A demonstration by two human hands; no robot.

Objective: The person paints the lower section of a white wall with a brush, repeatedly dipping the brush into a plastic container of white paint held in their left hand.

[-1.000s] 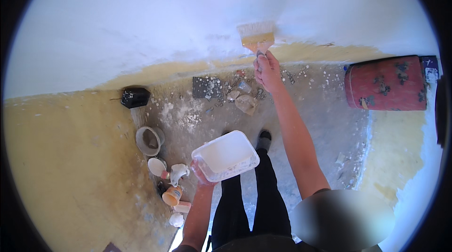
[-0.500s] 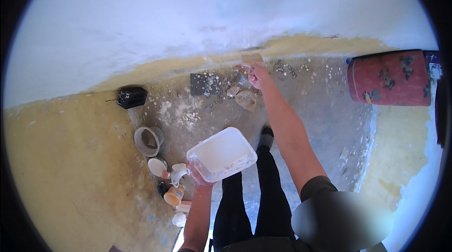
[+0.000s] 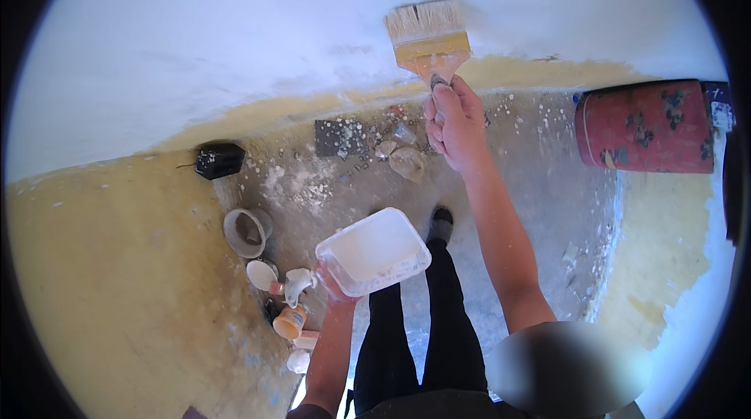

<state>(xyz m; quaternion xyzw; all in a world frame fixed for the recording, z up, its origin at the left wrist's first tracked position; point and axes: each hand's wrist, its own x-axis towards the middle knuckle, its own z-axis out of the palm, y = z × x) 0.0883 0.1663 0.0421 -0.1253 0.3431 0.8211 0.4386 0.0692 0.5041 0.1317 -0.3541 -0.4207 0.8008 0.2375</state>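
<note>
My right hand [image 3: 458, 122] is closed round the handle of a wide paintbrush [image 3: 430, 43] with pale bristles and a yellow band, raised against the white wall [image 3: 274, 35] above an uneven strip of yellow [image 3: 547, 67]. Lower in the view, my left hand [image 3: 335, 282] grips a white rectangular plastic tub [image 3: 374, 251] from its left side, holding it above my legs; it has white stuff inside, with smears on its wall.
A black jug [image 3: 220, 161], grey bucket [image 3: 246, 233], orange pot [image 3: 289, 323] and several white items line the left wall [image 3: 117, 278]. The speckled floor [image 3: 305, 192] holds a dark square [image 3: 339, 136] and a crumpled bag [image 3: 407, 163]. A red patterned bundle [image 3: 641, 125] stands at the right.
The brush dropped to the foot of the wall half a second ago and is now higher than in either earlier frame, on the white part. The tub stays nearly in place.
</note>
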